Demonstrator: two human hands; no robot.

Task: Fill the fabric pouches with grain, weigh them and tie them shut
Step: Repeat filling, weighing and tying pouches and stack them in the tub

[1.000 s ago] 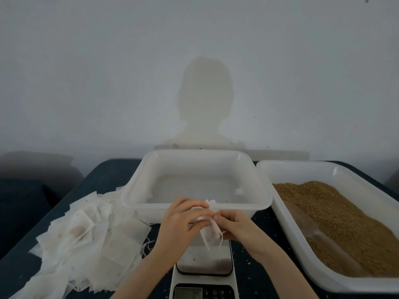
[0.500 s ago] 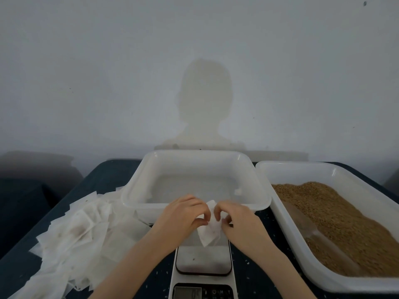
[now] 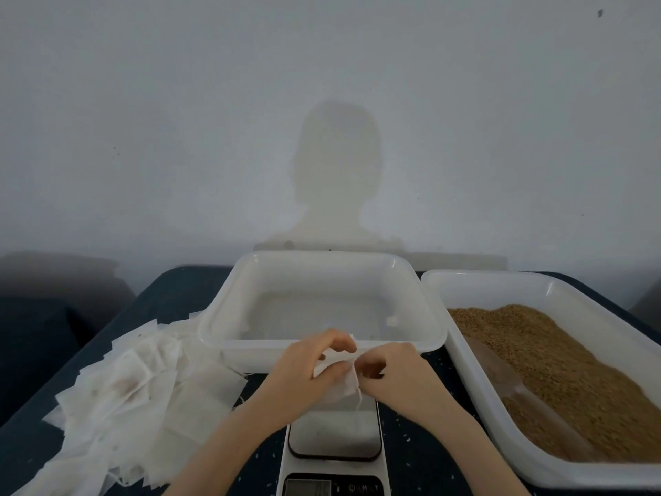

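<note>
A small white fabric pouch [image 3: 339, 384] hangs between my two hands above the white kitchen scale [image 3: 334, 442]. My left hand [image 3: 304, 370] pinches the pouch's top left edge, and my right hand [image 3: 388, 370] pinches its right edge, fingers curled. A thin drawstring dangles from the pouch toward the scale platform. The pouch looks flat and limp. Brown grain [image 3: 558, 374] fills a white tray [image 3: 475, 399] on the right, with a clear scoop [image 3: 508, 384] lying in it.
A pile of flat white pouches [image 3: 136, 395] covers the dark table [image 3: 171, 295] at the left. A white bin [image 3: 322, 347] stands just behind my hands, holding one small white piece. A plain wall rises behind the table.
The pouch has shifted slightly between my fingers; my left hand now reaches over its top edge and my right hand has closed in on its right side. Both hands stay above the scale.
</note>
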